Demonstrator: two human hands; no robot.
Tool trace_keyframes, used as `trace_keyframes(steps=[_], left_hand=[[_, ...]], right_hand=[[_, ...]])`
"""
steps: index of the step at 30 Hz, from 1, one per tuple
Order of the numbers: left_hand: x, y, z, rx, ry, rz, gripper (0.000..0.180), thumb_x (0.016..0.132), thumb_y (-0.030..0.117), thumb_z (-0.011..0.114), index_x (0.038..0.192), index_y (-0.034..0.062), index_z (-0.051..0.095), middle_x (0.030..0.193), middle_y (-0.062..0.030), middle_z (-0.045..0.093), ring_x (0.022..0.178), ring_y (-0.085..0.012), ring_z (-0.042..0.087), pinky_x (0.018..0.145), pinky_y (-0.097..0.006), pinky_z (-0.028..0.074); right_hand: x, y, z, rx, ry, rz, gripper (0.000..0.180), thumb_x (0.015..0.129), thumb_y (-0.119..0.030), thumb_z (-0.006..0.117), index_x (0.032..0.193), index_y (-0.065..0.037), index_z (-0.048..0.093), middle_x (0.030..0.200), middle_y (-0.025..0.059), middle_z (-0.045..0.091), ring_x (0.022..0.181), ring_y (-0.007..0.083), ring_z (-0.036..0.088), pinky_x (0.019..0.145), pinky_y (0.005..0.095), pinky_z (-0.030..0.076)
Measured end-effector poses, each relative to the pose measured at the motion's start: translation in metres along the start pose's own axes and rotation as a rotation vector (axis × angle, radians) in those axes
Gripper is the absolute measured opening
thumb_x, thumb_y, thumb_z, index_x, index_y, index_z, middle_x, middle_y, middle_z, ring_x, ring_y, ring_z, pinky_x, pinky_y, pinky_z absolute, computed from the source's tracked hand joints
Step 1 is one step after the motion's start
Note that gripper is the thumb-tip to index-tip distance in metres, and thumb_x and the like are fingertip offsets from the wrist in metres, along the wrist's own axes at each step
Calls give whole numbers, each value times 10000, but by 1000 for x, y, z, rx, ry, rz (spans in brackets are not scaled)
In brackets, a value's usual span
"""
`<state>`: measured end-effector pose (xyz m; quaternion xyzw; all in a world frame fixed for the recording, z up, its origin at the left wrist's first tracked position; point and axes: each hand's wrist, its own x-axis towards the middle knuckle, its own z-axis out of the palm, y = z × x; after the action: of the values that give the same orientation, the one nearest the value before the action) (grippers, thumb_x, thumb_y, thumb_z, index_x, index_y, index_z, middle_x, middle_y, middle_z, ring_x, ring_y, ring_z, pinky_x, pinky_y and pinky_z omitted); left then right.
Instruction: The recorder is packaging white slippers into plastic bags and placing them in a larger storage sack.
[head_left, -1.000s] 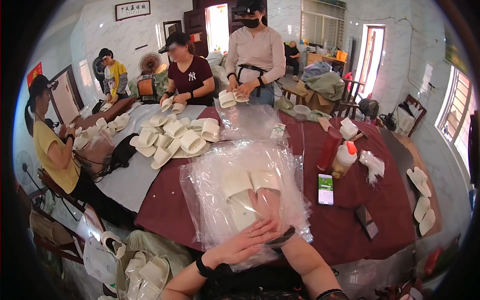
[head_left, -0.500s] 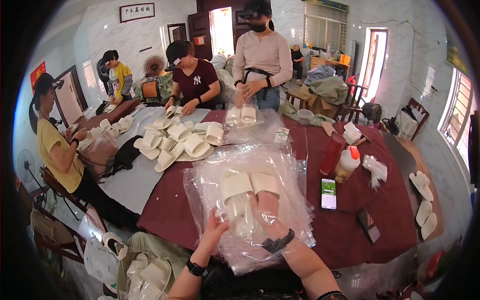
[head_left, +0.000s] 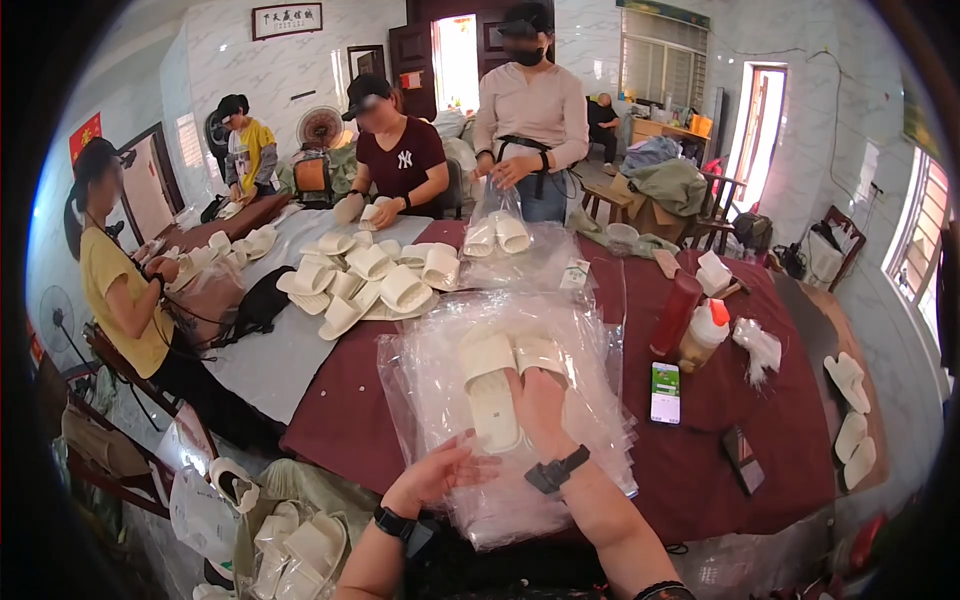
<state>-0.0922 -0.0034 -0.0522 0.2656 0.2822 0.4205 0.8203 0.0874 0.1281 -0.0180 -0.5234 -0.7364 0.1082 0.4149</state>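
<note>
A pair of cream slide slippers lies side by side on a stack of clear plastic bags (head_left: 590, 430) in front of me, toes pointing away. The left slipper (head_left: 495, 415) shows its bare footbed; clear film seems to cover the straps. My right hand (head_left: 542, 408) grips the right slipper (head_left: 538, 355), fingers at its strap and partly hidden, covering most of the sole. My left hand (head_left: 448, 470) is open beside the left slipper's heel, fingers stretched to the right over the bags, holding nothing.
Loose slippers (head_left: 360, 275) are heaped to the far left. A person opposite holds a bagged pair (head_left: 497, 234). At right stand a phone (head_left: 665, 393), a dark red cylinder (head_left: 676, 315), a bottle (head_left: 703, 335) and a dark phone-like object (head_left: 740, 460). Bagged slippers (head_left: 300, 555) sit low at left.
My left hand has lowered from the bag's left side to near the slipper heels and spread its fingers. The film no longer covers the left slipper's heel. The person opposite has lifted their bag.
</note>
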Motion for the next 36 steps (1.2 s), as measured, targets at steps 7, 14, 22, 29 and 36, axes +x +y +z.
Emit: trace_keyframes(steps=[7, 14, 22, 29, 36], left_hand=[[3, -20, 6, 239, 318, 171, 683, 987, 127, 535, 1531, 69, 127, 1308, -217, 572, 1171, -320, 611, 955, -364, 510], [-3, -16, -13, 4, 203, 236, 641, 925, -9, 423, 1517, 51, 185, 1335, -242, 541, 1208, -376, 572, 1010, -444, 489], [-19, 3, 15, 286, 487, 128, 593, 1008, 359, 481, 1468, 16, 330, 1221, -237, 620, 1043, -318, 650, 919, -409, 521], [-9, -8, 25, 1230, 655, 142, 677, 868, 170, 658, 1452, 23, 350, 1123, -175, 680, 894, -242, 666, 775, -366, 527], [-25, 1, -1, 381, 385, 244, 642, 839, -133, 475, 1433, 71, 346, 1272, -212, 613, 1103, -287, 646, 849, -349, 531]], right_hand=[[-48, 24, 20, 78, -181, -145, 550, 884, -301, 656, 1265, 74, 525, 1242, 299, 540, 1181, 455, 498, 1012, 491, 406], [-118, 40, -100, 433, -839, -555, 514, 840, -214, 725, 1320, -106, 579, 1308, 177, 594, 1263, 307, 526, 1083, 405, 392], [-80, 87, -194, 855, -185, 414, 234, 967, -194, 563, 855, -17, 668, 651, -6, 581, 562, 62, 514, 496, 214, 383], [-60, 100, -111, 598, -360, 502, 342, 942, -347, 614, 956, -14, 689, 739, 42, 661, 659, 120, 616, 549, 259, 458], [-59, 97, -85, 215, -586, 170, 326, 902, -289, 665, 999, 20, 695, 784, 56, 692, 664, 138, 623, 620, 279, 494]])
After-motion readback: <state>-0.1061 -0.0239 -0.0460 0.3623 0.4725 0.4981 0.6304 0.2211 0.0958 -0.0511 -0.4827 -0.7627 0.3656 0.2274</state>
